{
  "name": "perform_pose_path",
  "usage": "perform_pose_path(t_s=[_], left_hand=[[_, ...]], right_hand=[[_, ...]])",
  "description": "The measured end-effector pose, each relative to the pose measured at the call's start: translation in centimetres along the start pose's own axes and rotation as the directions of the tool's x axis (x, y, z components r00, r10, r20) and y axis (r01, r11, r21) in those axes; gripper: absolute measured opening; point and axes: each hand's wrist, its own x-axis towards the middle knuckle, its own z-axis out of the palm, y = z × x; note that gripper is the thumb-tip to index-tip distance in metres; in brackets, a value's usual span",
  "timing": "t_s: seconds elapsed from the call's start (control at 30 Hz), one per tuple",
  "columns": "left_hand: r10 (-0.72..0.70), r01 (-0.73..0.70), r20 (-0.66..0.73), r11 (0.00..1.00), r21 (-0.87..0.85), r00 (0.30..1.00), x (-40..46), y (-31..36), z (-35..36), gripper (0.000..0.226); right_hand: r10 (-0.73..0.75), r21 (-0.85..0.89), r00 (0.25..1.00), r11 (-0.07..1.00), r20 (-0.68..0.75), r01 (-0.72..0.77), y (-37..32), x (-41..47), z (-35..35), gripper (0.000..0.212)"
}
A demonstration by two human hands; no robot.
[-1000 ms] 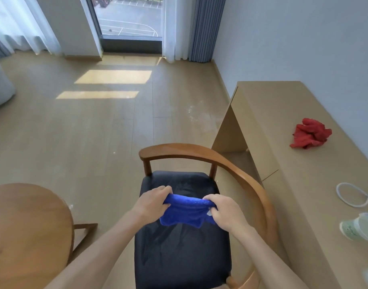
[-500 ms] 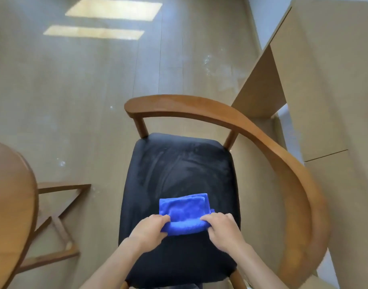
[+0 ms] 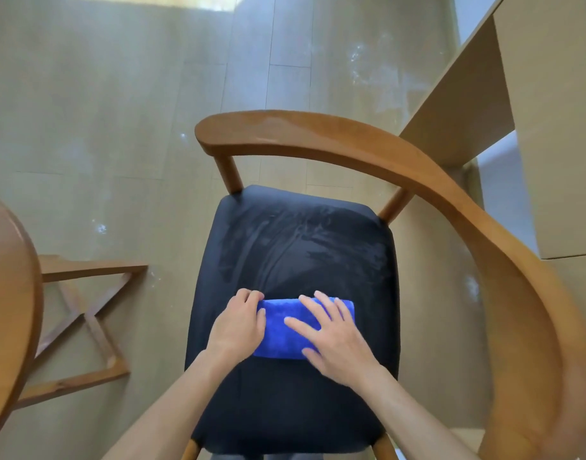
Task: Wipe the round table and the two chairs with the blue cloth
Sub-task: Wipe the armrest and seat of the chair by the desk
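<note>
Cloth, blue cloth (image 3: 285, 330), lies folded on the chair's (image 3: 417, 167) black seat (image 3: 301, 247), near its front. We see our left hand (image 3: 236, 330) w/ curled fingers at its left edge, right hand (image 3: 331, 340) flat on top, fingers spread. Round table (image 3: 9, 293) at left.

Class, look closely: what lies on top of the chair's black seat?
A folded blue cloth lies on the black seat, under the left hand and right hand. Its middle shows; the hands cover its ends.
</note>
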Motion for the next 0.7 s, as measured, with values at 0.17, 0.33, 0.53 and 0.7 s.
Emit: perform_pose_path(t_s=[0.17,0.33,0.53,0.7], left_hand=[[0.039,-0.024,-0.184,0.996,0.085,0.982,0.8,-2.2,0.3,0.033],[0.142,-0.091,-0.307,0.981,0.172,0.941,1.7,-3.9,0.4,0.036],[0.045,0.002,-0.284,0.987,0.162,0.958,2.7,-4.3,1.0,0.052],[0.033,0.007,-0.270,0.990,0.144,0.962,3.3,-4.5,1.9,0.053]], right_hand=[[-0.246,-0.106,0.955,0.958,0.167,0.266,1.1,2.0,2.6,0.073],[-0.233,-0.027,0.970,0.972,0.061,0.235,1.3,1.9,5.5,0.063],[-0.314,-0.082,0.946,0.948,-0.079,0.308,1.9,1.6,7.7,0.046],[-0.345,-0.124,0.924,0.937,-0.164,0.328,2.6,3.3,7.5,0.054]])
